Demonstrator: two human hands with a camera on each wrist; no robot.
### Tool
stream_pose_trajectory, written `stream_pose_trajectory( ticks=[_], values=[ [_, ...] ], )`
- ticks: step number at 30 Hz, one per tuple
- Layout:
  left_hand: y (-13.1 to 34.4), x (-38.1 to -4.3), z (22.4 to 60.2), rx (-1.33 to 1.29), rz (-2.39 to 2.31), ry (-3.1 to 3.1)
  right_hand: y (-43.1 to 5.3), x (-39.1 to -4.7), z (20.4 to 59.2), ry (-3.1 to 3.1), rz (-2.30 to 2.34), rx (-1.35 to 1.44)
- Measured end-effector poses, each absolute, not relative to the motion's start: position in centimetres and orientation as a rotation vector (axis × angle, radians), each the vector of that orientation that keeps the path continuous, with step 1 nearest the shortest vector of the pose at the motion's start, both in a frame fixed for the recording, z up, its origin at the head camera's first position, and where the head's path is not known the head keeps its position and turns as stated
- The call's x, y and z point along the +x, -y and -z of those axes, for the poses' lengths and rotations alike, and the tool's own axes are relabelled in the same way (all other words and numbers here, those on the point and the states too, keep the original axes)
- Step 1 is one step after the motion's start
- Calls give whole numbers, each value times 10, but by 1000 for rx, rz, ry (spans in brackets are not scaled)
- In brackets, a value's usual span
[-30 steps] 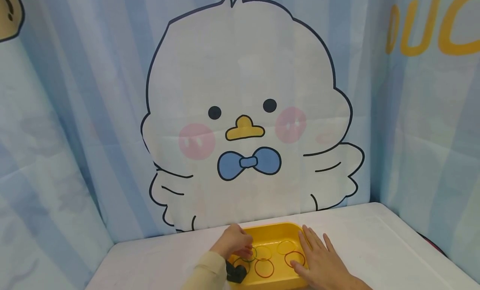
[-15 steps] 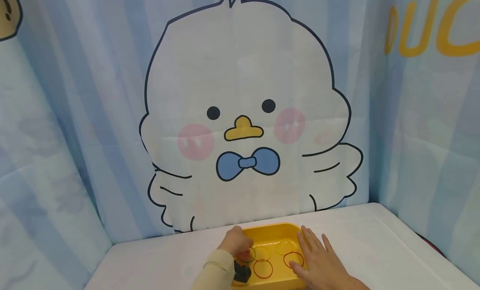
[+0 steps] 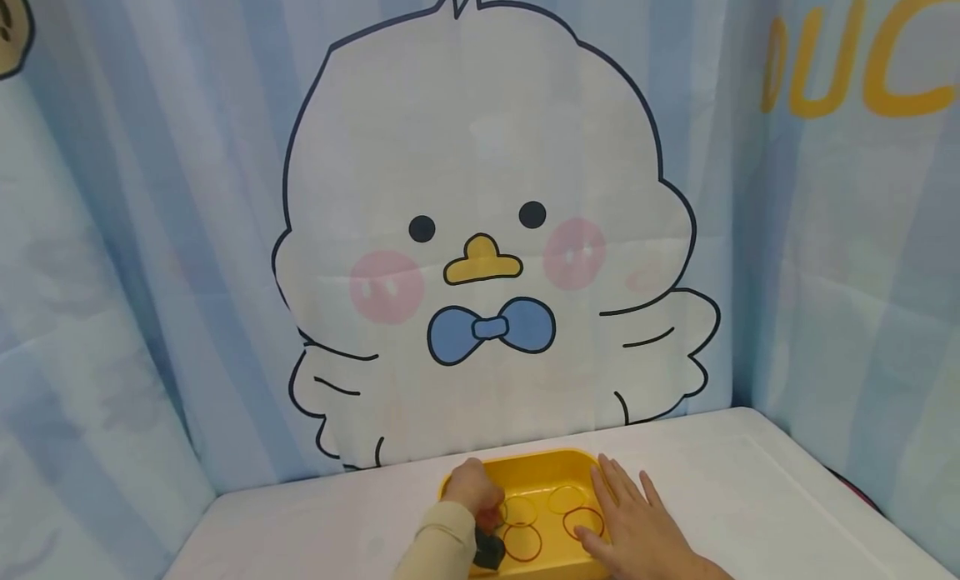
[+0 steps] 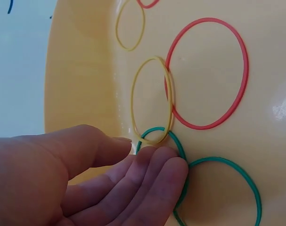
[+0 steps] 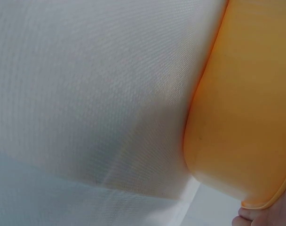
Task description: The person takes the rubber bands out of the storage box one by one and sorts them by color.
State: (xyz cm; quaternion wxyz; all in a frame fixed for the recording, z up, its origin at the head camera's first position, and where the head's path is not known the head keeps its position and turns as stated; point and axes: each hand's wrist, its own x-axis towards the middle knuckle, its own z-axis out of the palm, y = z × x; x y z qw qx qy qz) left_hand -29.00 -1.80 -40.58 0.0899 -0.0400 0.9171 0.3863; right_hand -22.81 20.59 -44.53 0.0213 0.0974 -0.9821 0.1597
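Note:
My left hand (image 3: 474,490) is inside a yellow plastic tray (image 3: 540,470), near its left side. In the left wrist view its bent fingers reach a green rubber band (image 4: 178,142), with the thumb a little apart from them. A second green band (image 4: 247,178) overlaps the first. A yellow band (image 4: 132,101) lies over the first green band's far edge and meets a larger red band (image 4: 247,70). My right hand (image 3: 641,517) rests on the tray's right rim with fingers spread, near another red band (image 3: 602,526).
Another thin yellow band (image 4: 117,29) lies further along the tray floor. The tray stands on a white table (image 3: 750,497) close to a curtain backdrop (image 3: 480,147) printed with a cartoon duck. A black device (image 3: 490,550) sits at my left wrist.
My left hand has shifted right and lower into the tray, covering the green bands in the head view. My right hand stays on the rim. The head view has turned slightly.

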Motion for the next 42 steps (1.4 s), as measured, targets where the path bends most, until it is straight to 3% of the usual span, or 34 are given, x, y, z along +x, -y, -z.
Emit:
stream_pose_trajectory(
  ticks=[18, 42],
  values=[
    [9, -292, 415, -233, -1043, -2815, -203, -226, 444, 3011, -478, 323],
    [16, -283, 413, -95, -1134, -2774, -204, -226, 445, 3019, -462, 307]
  ],
)
